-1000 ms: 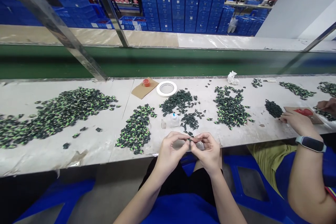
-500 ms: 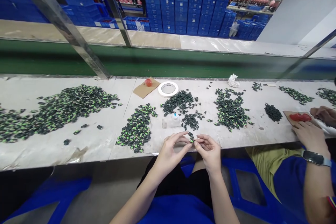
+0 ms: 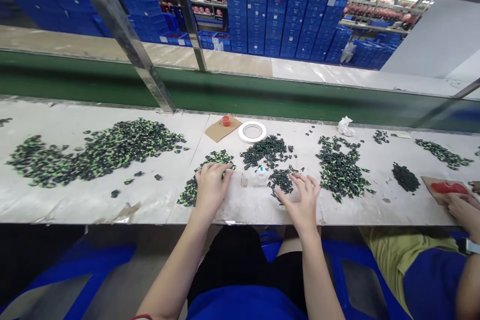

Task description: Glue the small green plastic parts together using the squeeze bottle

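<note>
My left hand (image 3: 212, 183) lies over the pile of black and green pieces (image 3: 188, 193) left of centre; its fingertips reach the pile's right part, and whether they pinch a piece is hidden. My right hand (image 3: 301, 197) hovers at the small pile of plain dark pieces (image 3: 280, 179), thumb and fingers spread, nothing seen held. Between the hands lies a small clear bottle with a blue tip (image 3: 261, 176). Behind it is a larger cluster of dark pieces (image 3: 265, 150).
A white tape roll (image 3: 252, 132) and a red cup (image 3: 225, 120) on cardboard sit further back. Big green-black piles lie left (image 3: 123, 147) and right (image 3: 341, 172). At the far right, another person's hand (image 3: 465, 210) touches a red item (image 3: 449, 188).
My hands have parted from around a small green-black piece. The left moved left onto the pile; the right opened by the dark pieces. The view shifted, and the other person's hand moved.
</note>
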Tool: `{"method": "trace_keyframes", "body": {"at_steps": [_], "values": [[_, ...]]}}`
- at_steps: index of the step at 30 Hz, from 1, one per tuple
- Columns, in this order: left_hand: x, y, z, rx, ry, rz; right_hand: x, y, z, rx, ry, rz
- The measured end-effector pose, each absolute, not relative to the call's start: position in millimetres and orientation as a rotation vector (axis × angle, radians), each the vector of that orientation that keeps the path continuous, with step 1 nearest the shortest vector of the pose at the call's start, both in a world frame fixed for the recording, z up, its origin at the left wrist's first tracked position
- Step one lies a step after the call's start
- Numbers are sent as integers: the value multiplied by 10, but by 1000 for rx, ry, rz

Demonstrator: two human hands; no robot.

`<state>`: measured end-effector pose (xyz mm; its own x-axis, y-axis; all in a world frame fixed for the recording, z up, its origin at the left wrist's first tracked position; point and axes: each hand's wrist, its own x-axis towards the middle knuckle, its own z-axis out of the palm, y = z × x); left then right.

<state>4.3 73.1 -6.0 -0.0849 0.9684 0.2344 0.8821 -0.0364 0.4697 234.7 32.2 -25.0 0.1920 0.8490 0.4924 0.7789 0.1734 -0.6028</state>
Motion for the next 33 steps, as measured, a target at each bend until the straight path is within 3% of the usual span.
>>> {"method": "trace_keyframes", "body": {"at_steps": [5,10,19,28,33], "values": [[139,938,-92,2118,2091,492,1953,515,-372,-1653,-1770,138],[158,957,-162,2203,2101,488,1873,570,-372,-1585,-1754,267],[182,978,-190,2256,2048,546,1985,150,-223,-1245,-1255,980],[405,350,-312,2281,1441,907,2297,-6,-390,-1191,-711,826],[541,221,-465,2137,1371,1014,2273,-12,-393,-1364,-708,724]]}}
